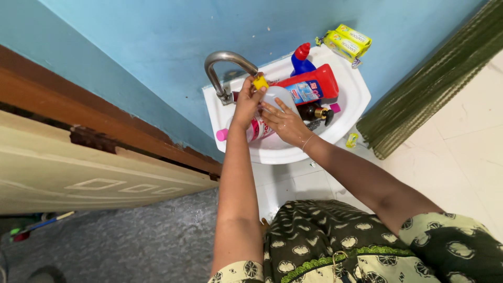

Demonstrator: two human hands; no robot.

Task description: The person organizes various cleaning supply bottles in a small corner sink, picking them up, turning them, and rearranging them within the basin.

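Left hand (247,102) pinches small yellow cap (260,82); right hand (284,123) grips pale plastic bottle (277,97), centre of crowded white basin (348,112). Risk: wet bottle slips, toppling red bottle (314,86) at right.

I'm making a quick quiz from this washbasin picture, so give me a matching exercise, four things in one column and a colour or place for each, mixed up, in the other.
Things:
1. large bottle
2. small cap
3. tap
4. soap packets

Colour or place:
A. yellow, at the left hand's fingers
B. red, lying across the white basin
C. yellow-green, on the basin's far corner by the blue wall
D. curved grey metal, at the basin's back edge

Pairs: 1-B, 2-A, 3-D, 4-C
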